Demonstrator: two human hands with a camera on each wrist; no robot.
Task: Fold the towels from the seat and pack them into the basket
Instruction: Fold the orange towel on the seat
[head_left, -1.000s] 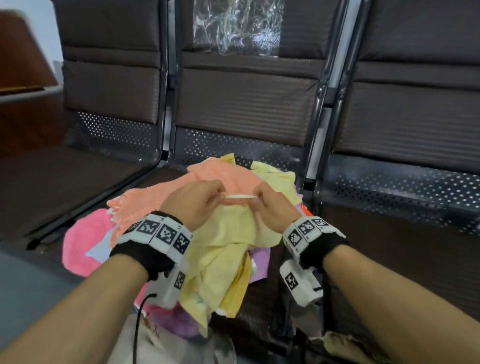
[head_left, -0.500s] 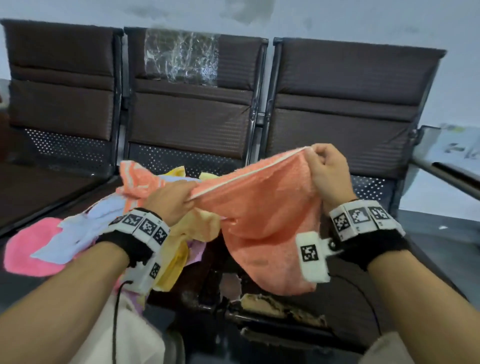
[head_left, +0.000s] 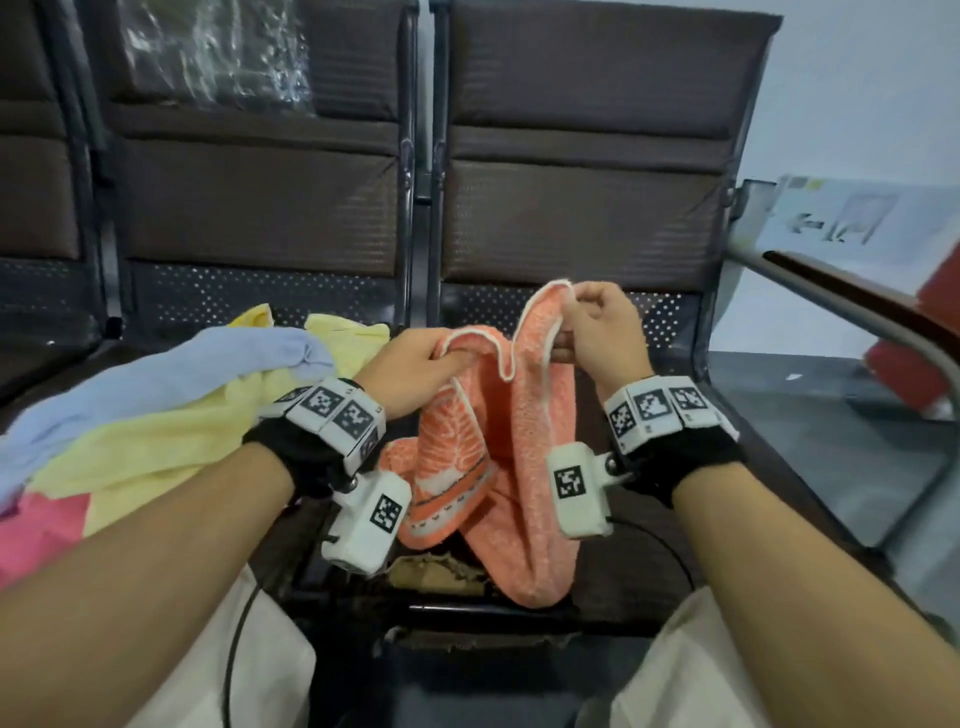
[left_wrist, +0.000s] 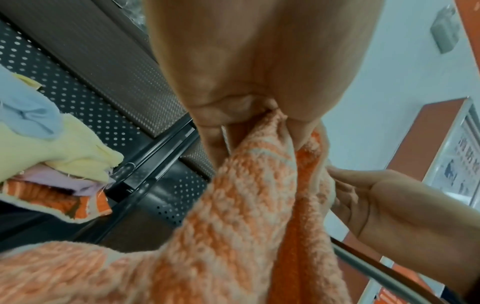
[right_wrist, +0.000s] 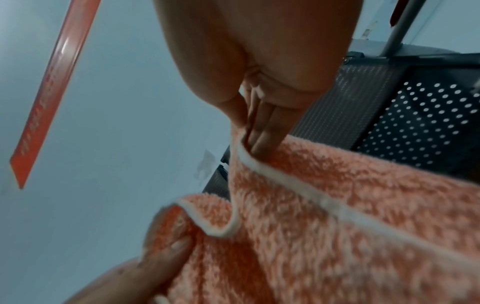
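An orange towel (head_left: 524, 447) with a white hem hangs in front of the right seat, held by both hands. My left hand (head_left: 415, 364) pinches one part of its top edge, and my right hand (head_left: 597, 332) pinches another part slightly higher; the hem sags in a loop between them. The left wrist view shows the fingers (left_wrist: 215, 144) clamped on the orange towel (left_wrist: 233, 216). In the right wrist view the fingers (right_wrist: 262, 131) grip the hem of the towel (right_wrist: 337, 226). A pile of blue, yellow and pink towels (head_left: 156, 415) lies on the seat at left. No basket is in view.
A row of dark brown seats (head_left: 582, 218) with perforated metal backs faces me. A metal armrest (head_left: 852, 312) runs along the right side. Torn padding (head_left: 436, 571) shows at the seat's front edge. My knees in light trousers (head_left: 218, 675) are below.
The towel was lifted out of the pile and carried right, over the right seat. It was stretched wide half a second ago; now my hands have come closer together and the top edge sags.
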